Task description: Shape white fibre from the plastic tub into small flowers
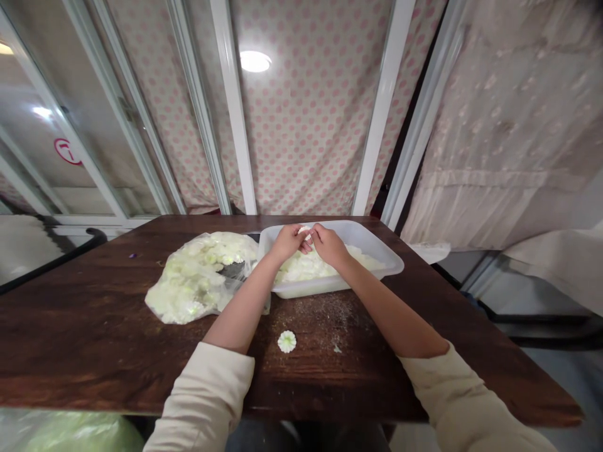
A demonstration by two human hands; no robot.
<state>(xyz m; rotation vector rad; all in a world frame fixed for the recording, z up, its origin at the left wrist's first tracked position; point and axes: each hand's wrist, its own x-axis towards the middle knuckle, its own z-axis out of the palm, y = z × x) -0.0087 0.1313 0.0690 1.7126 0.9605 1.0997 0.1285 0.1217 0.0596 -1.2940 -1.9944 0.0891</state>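
Both my hands meet over a white plastic tub [391,257] that holds many pale pieces [301,269]. My left hand [288,243] and my right hand [330,245] pinch a small white artificial flower head [305,233] between the fingertips; the fingers partly cover it. Left of the tub, a clear plastic bag [188,276] full of pale green-white flower heads lies on the table, close to my left forearm. One loose flower head [286,341], white with a green centre, rests on the tabletop between my forearms.
The dark brown wooden table [85,326] carries pale dust and a small scrap [337,348] near the tub. Behind it stand white-framed sliding panels with a dotted curtain [311,125]. A bag with green contents [80,433] sits below the table's front left edge.
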